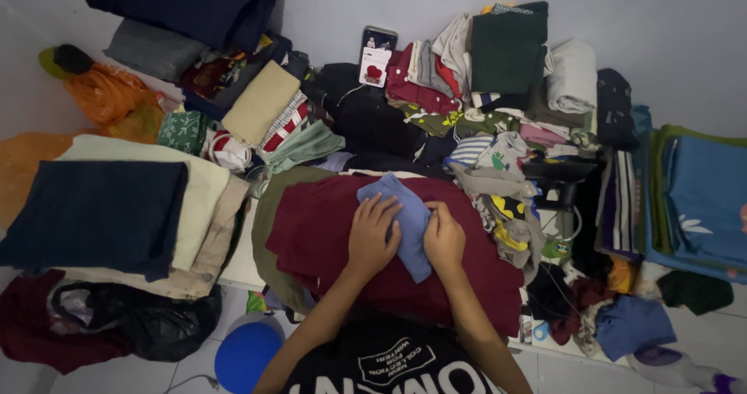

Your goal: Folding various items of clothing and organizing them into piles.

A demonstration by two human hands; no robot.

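The small blue garment [405, 221] lay on a maroon cloth [327, 231] spread over the work surface, in the middle of the view between stacks of folded laundry. The left hand [372, 237] rested flat on its left part with fingers spread, pressing rather than pinching; the right hand [443, 237] lay on its right edge with fingers bent close together, and whether they nipped a fold could not be told. The garment looked light, soft and limp, likely to slump and crease unless held by an edge or corner and smoothed flat. Its middle was covered by both hands, so its kind stayed unclear. The jumbled pile of clothes [498, 161] behind and the dark iron [559, 178] to the right were dim and partly buried.
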